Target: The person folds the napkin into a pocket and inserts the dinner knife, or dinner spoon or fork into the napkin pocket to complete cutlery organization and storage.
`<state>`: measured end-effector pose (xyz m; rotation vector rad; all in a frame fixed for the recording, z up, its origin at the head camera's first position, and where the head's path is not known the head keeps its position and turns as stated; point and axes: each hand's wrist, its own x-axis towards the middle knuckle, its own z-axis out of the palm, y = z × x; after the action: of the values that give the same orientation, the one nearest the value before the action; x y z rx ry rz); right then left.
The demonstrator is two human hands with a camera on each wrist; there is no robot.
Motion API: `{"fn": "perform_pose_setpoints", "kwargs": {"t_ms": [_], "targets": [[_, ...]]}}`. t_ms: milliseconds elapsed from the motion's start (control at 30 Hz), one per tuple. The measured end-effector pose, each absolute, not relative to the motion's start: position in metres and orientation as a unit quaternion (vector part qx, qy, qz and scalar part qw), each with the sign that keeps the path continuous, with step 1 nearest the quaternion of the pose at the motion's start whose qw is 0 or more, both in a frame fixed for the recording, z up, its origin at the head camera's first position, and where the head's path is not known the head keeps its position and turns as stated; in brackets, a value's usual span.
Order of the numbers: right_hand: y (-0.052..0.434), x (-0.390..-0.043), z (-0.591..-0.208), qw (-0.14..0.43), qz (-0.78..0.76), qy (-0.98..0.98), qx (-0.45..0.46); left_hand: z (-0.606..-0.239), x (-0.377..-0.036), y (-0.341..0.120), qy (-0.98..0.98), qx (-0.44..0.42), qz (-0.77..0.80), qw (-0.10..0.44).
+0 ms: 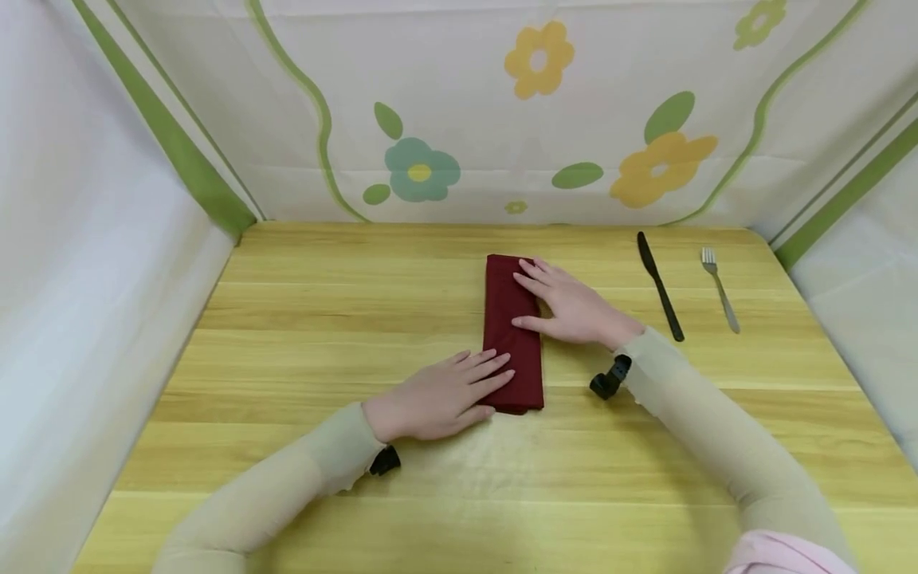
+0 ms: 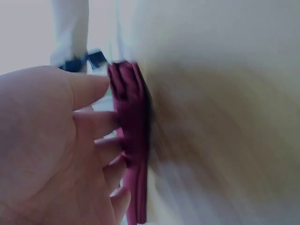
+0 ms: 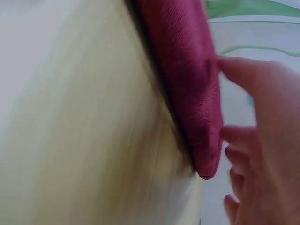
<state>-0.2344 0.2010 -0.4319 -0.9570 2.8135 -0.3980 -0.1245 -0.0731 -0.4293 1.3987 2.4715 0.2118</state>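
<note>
A dark red cloth (image 1: pixel 511 335), folded into a long narrow strip, lies on the wooden table in the head view. My left hand (image 1: pixel 441 396) rests on its near left part, fingers stretched out flat. On its far right part my right hand (image 1: pixel 570 303) lies with fingers spread and thumb apart. In the left wrist view several stacked layers show along the edge of the cloth (image 2: pixel 133 136), with the fingertips on top. The right wrist view shows a thick rounded fold of the cloth (image 3: pixel 187 79) under the thumb and fingers.
To the right of the cloth lie a black knife (image 1: pixel 660 285) and, further right, a silver fork (image 1: pixel 720 288). The wooden table (image 1: pixel 323 319) ends at a white curtain (image 1: pixel 473 96) with printed flowers. White fabric also hangs on both sides.
</note>
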Motion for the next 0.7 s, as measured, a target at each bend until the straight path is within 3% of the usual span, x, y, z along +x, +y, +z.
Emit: {"fn": "perform_pose_setpoints", "kwargs": {"t_ms": [233,567,700], "targets": [[0.214,-0.211,-0.436,0.097,-0.147,0.941,-0.288,-0.434,-0.127,-0.076,0.858,0.497,0.051,0.121],[0.212,-0.215,-0.441,0.114,-0.162,0.937,-0.288,-0.434,-0.122,-0.074,0.857,0.491,0.077,0.136],[0.219,-0.214,-0.439,0.095,-0.209,0.938,-0.260,-0.436,-0.126,-0.073,0.852,0.495,0.115,0.126]]}}
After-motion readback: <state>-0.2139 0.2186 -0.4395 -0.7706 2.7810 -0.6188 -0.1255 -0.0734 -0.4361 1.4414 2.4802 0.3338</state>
